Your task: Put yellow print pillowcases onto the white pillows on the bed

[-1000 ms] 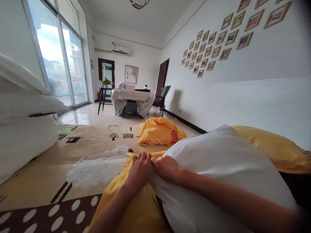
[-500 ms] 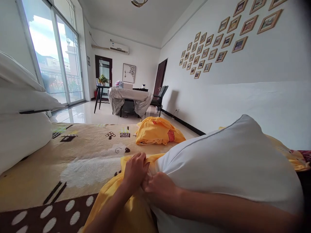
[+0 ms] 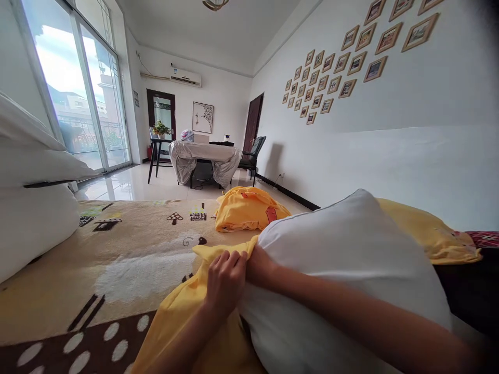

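**Your right hand (image 3: 262,267) under the hem of the yellow cover (image 3: 181,304), at the left end of the white pillow (image 3: 351,239)**

The white pillow, your landmark here, lies directly before you, with your right forearm crossing it. Half a second ago the fingers of your right hand showed bare at the pillow's left end; now the yellow cloth hides them, so you cannot tell how tightly they are closed or what they grip. Your left hand (image 3: 226,278), just beside that end, has its fingers curled shut on the cover's hem. Judged from this, the cover is beginning to take in the pillow's left corner, while most of the pillow remains outside.

Containers: the yellow cover, spread to the left of the pillow, receives your right fingers; its deeper contents are hidden. Behind the pillow to the right, a yellow cushion (image 3: 417,228) looks filled. Beyond its left end sits an orange bundle (image 3: 245,210), on the patterned blanket (image 3: 128,228); whether anything is inside cannot be seen. Well to the pillow's left, white bedding (image 3: 35,223) is piled up.
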Tool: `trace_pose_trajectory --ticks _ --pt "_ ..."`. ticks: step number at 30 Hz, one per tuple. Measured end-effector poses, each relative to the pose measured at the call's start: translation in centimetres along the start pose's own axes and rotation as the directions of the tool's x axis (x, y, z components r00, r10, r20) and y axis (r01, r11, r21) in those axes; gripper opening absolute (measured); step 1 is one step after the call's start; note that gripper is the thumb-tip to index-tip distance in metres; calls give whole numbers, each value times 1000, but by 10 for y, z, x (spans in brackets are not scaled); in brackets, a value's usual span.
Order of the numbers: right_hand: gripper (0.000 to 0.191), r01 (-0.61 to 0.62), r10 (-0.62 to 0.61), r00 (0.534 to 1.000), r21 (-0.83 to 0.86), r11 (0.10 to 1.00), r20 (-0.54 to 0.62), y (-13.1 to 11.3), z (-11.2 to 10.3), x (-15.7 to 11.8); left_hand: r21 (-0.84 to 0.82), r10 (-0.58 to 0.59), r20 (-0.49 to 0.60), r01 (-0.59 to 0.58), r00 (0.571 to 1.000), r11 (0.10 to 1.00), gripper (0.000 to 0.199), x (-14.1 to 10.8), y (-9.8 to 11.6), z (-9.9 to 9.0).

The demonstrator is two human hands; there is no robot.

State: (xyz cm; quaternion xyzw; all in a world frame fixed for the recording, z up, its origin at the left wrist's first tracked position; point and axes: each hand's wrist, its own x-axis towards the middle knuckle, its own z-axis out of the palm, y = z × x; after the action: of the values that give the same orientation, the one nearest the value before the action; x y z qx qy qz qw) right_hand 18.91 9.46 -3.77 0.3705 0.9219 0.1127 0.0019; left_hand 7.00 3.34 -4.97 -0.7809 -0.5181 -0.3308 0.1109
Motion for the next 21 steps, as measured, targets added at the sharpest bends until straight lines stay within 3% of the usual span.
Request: trace_pose_trajectory --ticks 3,6,9,12,14,17,19,21 --pt "27 13 -10 998 -43 999 62 22 -5 6 -26 -61 150 66 987 998 32 3 -3 -5" --pt "28 35 -31 998 -60 998 58 28 -15 -6 -34 -39 337 54 941 998 26 4 -5 -10" --pt "39 71 -72 997 -14 997 -40 17 -31 -44 -13 38 462 -36 886 999 24 3 -6 -11" --pt "43 158 -155 986 47 986 -66 -3 -37 -100 23 84 479 -109 874 994 25 2 -4 -11" --pt "48 242 -242 967 -20 970 -82 -14 -28 -137 -8 152 479 -169 865 986 24 -1 0 -13" --pt "54 197 -260 934 -254 947 -245 -21 2 -172 -116 315 528 -300 788 947 20 -7 4 -14" --pt "56 104 -220 916 -330 938 -335 -16 20 -179 -135 367 553 -355 748 925 19 -9 6 -14" --pt "55 49 -182 912 -342 938 -368 -6 29 -173 -104 356 568 -364 742 925 21 -9 6 -12"
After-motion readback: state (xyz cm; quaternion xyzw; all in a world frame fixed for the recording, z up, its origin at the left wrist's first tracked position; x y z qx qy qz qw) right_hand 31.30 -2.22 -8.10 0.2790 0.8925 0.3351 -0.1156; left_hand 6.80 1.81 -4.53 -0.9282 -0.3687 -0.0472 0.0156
